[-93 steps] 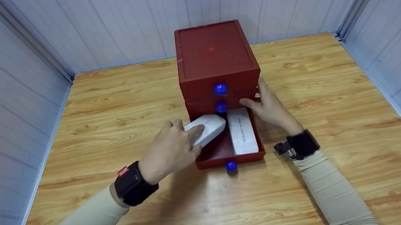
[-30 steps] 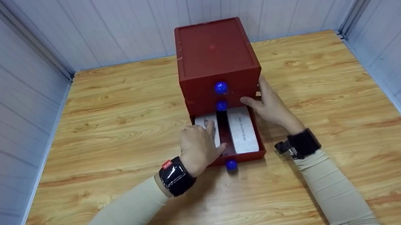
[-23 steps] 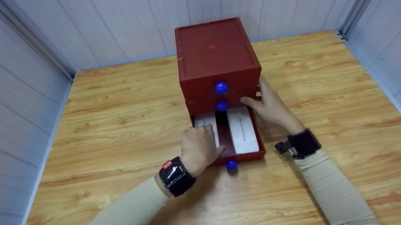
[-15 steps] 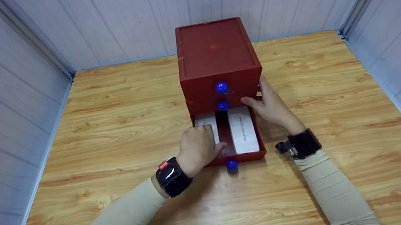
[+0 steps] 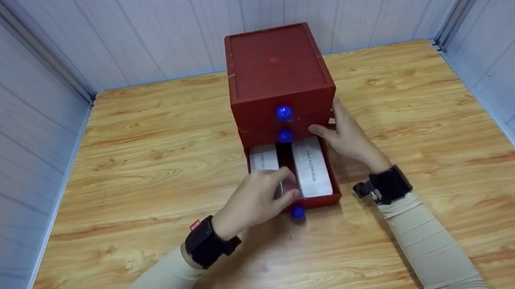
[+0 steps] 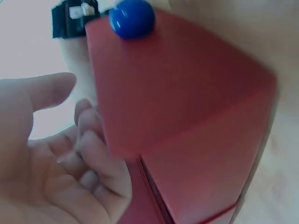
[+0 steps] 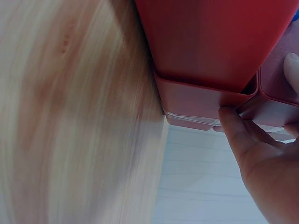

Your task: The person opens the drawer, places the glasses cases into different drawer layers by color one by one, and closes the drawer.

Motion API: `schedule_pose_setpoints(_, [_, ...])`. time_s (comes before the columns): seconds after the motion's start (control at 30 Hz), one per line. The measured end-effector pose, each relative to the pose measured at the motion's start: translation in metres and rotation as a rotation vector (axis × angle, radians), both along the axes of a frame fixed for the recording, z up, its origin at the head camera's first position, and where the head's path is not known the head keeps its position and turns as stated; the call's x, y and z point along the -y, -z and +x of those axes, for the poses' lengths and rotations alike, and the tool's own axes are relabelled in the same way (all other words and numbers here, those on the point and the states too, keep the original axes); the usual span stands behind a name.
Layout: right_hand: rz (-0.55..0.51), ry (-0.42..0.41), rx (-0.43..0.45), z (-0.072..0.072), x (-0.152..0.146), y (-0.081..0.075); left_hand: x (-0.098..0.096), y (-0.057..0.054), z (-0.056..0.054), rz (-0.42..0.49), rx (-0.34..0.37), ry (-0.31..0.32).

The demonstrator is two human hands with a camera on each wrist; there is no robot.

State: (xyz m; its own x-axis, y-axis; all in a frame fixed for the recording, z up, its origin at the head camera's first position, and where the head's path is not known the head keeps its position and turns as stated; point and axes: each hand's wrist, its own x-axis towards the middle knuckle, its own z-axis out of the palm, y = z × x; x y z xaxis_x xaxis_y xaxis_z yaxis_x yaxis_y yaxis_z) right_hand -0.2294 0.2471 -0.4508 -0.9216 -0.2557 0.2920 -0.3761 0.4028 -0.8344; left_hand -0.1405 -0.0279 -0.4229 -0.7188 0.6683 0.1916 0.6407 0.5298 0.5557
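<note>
A red drawer cabinet point(image 5: 278, 64) stands on the wooden table, its bottom drawer point(image 5: 320, 201) pulled out. Two long white boxes with print on top lie lengthwise in that drawer: the right box point(image 5: 313, 172) shows almost whole, while the left box point(image 5: 263, 157) is partly covered by my left hand point(image 5: 255, 199). That hand hovers over the drawer's front left, fingers loosely bent, thumb apart, holding nothing; the left wrist view shows its palm bare beside the red drawer front. My right hand point(image 5: 354, 142) rests against the cabinet's right front corner, fingers along the side, thumb on the middle drawer's front.
Blue ball knobs sit on the drawer fronts: top knob point(image 5: 284, 112), middle knob point(image 5: 285, 135) and bottom knob point(image 5: 297, 212). Pale panel walls enclose the wooden table point(image 5: 153, 140) at the back and both sides.
The left box, earlier carried tilted in my left hand, now lies flat in the bottom drawer. My left hand has let go and drawn back toward the drawer's front. My right hand stays put.
</note>
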Motion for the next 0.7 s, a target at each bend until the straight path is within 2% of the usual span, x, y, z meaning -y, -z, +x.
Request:
schedule_pose_setpoints(0.2, [0.004,-0.001,-0.015,-0.001,0.0,0.0,0.001,0.003,0.017,0.09,0.088,0.123])
schedule_pose_setpoints(0.4, [0.001,-0.001,-0.02,-0.001,0.0,0.0,0.007,0.012,0.03,0.11,0.22,0.221])
schedule_pose_setpoints(0.5, [-0.001,-0.001,-0.015,-0.001,0.0,0.0,0.009,0.019,0.033,0.104,0.275,0.22])
schedule_pose_setpoints(0.7, [0.014,0.001,-0.006,-0.002,-0.001,0.0,0.014,0.032,0.037,0.088,0.375,0.164])
